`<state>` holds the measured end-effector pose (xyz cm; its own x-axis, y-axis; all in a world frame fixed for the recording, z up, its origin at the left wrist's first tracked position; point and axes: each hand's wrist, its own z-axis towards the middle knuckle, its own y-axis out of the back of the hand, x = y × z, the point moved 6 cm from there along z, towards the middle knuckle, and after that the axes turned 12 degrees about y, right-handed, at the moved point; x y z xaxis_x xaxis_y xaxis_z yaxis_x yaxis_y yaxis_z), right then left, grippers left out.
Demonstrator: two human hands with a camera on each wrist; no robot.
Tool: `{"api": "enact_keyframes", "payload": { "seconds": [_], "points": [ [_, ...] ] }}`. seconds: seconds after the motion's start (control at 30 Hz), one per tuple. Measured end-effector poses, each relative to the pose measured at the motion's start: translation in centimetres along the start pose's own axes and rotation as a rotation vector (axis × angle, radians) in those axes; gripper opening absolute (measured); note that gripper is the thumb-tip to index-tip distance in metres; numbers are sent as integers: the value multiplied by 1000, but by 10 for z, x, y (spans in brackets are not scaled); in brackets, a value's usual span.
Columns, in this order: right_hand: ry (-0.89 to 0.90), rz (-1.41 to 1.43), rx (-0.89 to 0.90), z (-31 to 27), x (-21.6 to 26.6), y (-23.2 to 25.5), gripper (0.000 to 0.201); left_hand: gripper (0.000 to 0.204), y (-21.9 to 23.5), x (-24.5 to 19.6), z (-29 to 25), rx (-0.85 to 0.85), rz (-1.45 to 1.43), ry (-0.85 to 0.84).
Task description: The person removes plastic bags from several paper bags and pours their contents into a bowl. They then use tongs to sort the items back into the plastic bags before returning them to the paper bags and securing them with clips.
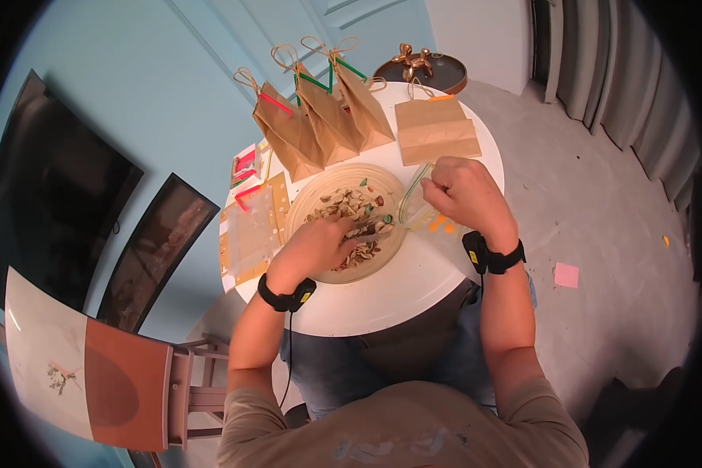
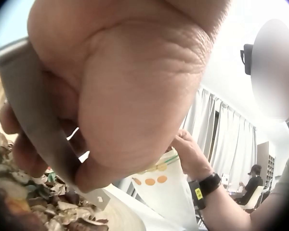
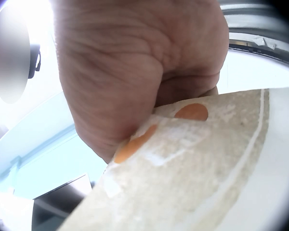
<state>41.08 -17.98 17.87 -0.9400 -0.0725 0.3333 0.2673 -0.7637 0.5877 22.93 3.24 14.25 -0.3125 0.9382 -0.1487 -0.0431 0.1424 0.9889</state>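
My left hand reaches over a round pale basket filled with dried petals and chips, some green and brown. In the left wrist view, its thumb and fingers grip bent metal tongs, whose lower end is close over the dried pieces. My right hand, to the right of the basket, pinches the top edge of a clear zip bag printed with orange dots. The bag's green-striped zip strip stands beside the basket rim. In the right wrist view, the dotted bag side hangs below the curled fingers.
Several upright brown paper bags with twisted handles stand behind the basket; another paper bag lies at the back right. Patterned clear bags lie at the left. A round side table bears a copper balloon dog.
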Motion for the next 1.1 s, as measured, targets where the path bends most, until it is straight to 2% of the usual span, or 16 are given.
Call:
{"api": "enact_keyframes", "payload": {
  "seconds": [0.03,0.13,0.23,0.33,0.43,0.63,0.73,0.83,0.93,1.03,1.1],
  "points": [
    [0,-1,5,0,0,0,28,29,-4,0,-3,29,56,39],
    [4,1,0,-1,2,0,28,29,-2,24,-4,-80,187,173],
    [0,3,-7,-1,-2,0,28,32,11,38,-12,-121,159,217],
    [-22,5,-8,-2,-5,-1,27,27,21,29,-33,-65,-68,107],
    [-16,-2,-7,-1,-2,0,26,27,11,17,-51,-14,-142,-18],
    [-13,-17,-4,-1,-2,-4,26,32,-1,40,-45,-136,166,222],
    [-12,-21,-4,0,-4,-3,25,29,15,37,-60,-186,40,144],
    [-9,-6,-5,1,-3,-7,24,31,19,32,-77,-16,-157,61],
    [-5,-11,1,2,-2,-9,24,34,3,44,-79,-52,74,137],
    [-2,-25,4,2,0,-10,24,37,0,49,-67,-187,175,181],
    [-5,-34,-2,3,0,-7,24,37,6,52,-68,-226,91,210]
  ]
}}
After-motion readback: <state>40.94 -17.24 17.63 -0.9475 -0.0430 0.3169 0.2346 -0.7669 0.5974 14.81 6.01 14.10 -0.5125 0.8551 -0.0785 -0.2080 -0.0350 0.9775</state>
